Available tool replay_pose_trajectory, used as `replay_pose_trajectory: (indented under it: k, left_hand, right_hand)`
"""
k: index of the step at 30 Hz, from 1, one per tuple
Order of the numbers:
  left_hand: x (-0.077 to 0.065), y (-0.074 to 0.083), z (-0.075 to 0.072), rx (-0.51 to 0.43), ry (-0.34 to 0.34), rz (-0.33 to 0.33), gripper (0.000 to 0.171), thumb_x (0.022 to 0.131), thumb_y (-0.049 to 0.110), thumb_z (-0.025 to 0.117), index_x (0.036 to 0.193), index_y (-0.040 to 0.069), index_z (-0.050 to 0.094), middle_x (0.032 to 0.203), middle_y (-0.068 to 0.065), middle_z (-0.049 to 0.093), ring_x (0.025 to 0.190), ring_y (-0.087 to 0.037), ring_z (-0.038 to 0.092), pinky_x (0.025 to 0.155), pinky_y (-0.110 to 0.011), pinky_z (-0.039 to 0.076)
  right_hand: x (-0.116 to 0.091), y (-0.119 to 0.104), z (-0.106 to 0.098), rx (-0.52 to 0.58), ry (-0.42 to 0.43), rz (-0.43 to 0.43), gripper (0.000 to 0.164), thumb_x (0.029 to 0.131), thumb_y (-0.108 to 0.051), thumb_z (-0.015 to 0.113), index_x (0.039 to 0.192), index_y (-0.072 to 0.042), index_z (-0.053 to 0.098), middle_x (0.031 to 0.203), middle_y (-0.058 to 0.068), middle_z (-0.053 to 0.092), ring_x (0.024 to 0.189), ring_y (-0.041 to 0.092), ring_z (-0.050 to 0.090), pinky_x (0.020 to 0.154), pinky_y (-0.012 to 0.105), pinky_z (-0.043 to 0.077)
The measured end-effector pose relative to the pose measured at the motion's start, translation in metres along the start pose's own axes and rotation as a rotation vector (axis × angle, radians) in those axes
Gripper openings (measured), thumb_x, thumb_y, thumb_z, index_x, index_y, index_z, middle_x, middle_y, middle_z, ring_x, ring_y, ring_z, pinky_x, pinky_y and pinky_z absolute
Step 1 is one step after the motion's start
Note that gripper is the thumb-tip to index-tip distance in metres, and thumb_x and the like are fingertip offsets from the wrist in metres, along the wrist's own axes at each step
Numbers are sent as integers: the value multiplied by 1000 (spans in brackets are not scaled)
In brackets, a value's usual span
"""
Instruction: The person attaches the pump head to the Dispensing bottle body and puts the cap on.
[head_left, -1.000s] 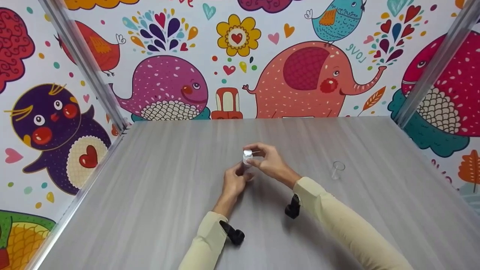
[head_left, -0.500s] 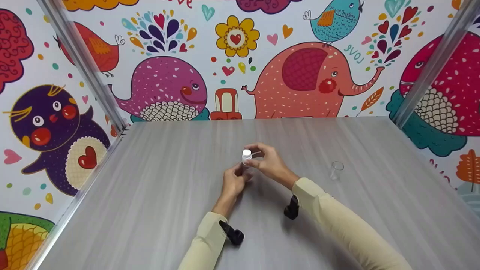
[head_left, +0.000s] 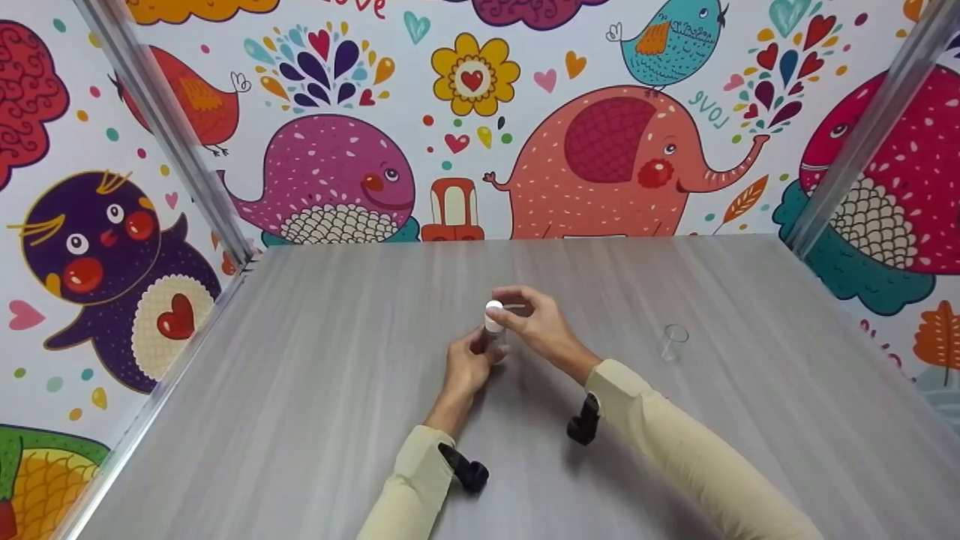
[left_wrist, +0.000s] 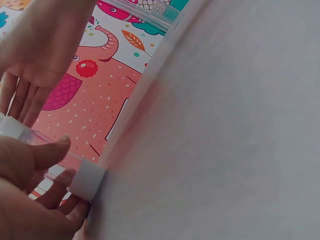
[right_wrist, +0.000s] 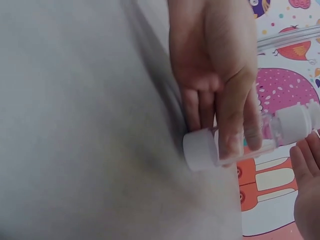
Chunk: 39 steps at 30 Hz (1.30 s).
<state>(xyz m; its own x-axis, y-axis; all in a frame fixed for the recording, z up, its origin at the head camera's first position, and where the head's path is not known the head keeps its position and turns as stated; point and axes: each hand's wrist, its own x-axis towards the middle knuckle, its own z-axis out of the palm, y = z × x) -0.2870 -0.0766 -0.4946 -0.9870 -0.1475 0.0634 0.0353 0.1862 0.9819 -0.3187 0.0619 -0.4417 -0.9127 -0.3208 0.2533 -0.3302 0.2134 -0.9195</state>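
Note:
A clear bottle (right_wrist: pixel 262 135) with a white base (left_wrist: pixel 87 180) and a white cap (head_left: pixel 494 307) stands upright at the middle of the table. My left hand (head_left: pixel 466 365) grips its clear body, with thumb and fingers around it in both wrist views. At the top, my right hand (head_left: pixel 546 327) holds the cap, the thumb against its near side and the index finger arched behind. In the right wrist view the cap (right_wrist: pixel 294 123) has a small white piece at its outer end; the right thumb is out of sight there.
A small clear glass cup (head_left: pixel 674 343) stands on the grey wood-grain table (head_left: pixel 337 337), right of the hands. Patterned walls with metal corner posts (head_left: pixel 172 135) bound the table at the back and sides. Black wrist cameras (head_left: pixel 466 469) hang from both sleeves.
The right thumb has moved up from the bottle's neck onto the cap, and the right fingers have shifted slightly. My left hand and the bottle stay in place.

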Motion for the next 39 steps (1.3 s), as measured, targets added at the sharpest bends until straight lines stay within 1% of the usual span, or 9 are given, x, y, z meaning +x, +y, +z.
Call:
replay_pose_trajectory:
  k: [3,7,10,14,22,27,31,37,39]
  left_hand:
    - [-1,1,0,1,0,-3,42,85,5,76,126,3,68,115,-18,73,95,-19,65,82,-31,59]
    - [-2,2,-1,10,3,-4,46,85,5,76,130,3,66,118,-19,72,97,-20,65,83,-32,60]
    - [-3,3,-1,16,0,-9,47,86,6,75,132,2,64,123,-20,70,106,-25,66,87,-35,60]
    - [-4,3,-1,34,-7,-15,50,87,9,75,135,2,62,130,-22,66,119,-31,65,92,-39,58]
    - [-2,1,-1,48,-1,-17,51,86,4,73,136,3,62,128,-20,68,113,-28,67,90,-37,59]
    - [-2,1,0,30,2,-23,51,85,2,73,135,2,62,128,-20,68,111,-27,67,89,-36,59]
    - [-2,1,0,18,5,-22,50,84,1,73,133,2,64,126,-20,69,108,-25,67,87,-35,59]
    - [-3,3,0,30,7,-22,48,85,1,72,132,4,65,121,-18,72,101,-24,67,85,-34,59]
    - [-2,2,0,30,4,-16,46,85,1,72,131,4,66,121,-18,72,104,-24,68,86,-34,59]
  right_hand:
    - [-1,-2,0,30,-21,-17,44,91,-23,74,130,-7,62,132,15,64,121,31,64,105,46,51]
    - [-2,-2,0,63,-61,-54,45,90,-9,70,133,-3,59,136,17,61,128,34,58,111,47,46]
    - [0,-1,0,103,-77,-87,46,88,1,67,133,2,58,137,21,59,131,38,55,114,47,43]
    - [1,2,0,121,-82,-105,44,88,6,65,131,5,58,136,24,60,130,39,56,112,47,44]
    - [1,4,4,75,-70,-60,34,91,4,64,126,2,63,127,23,65,118,34,65,101,39,53]
    - [1,1,6,23,-25,-54,34,89,6,67,122,4,64,121,22,67,112,36,67,99,44,54]
    - [0,-4,7,-4,-11,-50,33,88,8,67,120,7,64,119,25,67,112,40,66,100,50,53]
    - [0,1,5,-3,-11,-66,34,86,3,72,120,1,65,117,19,69,110,32,67,100,44,54]
    - [1,4,4,-1,-12,-72,36,86,0,74,120,1,65,117,19,69,110,32,67,100,44,54]
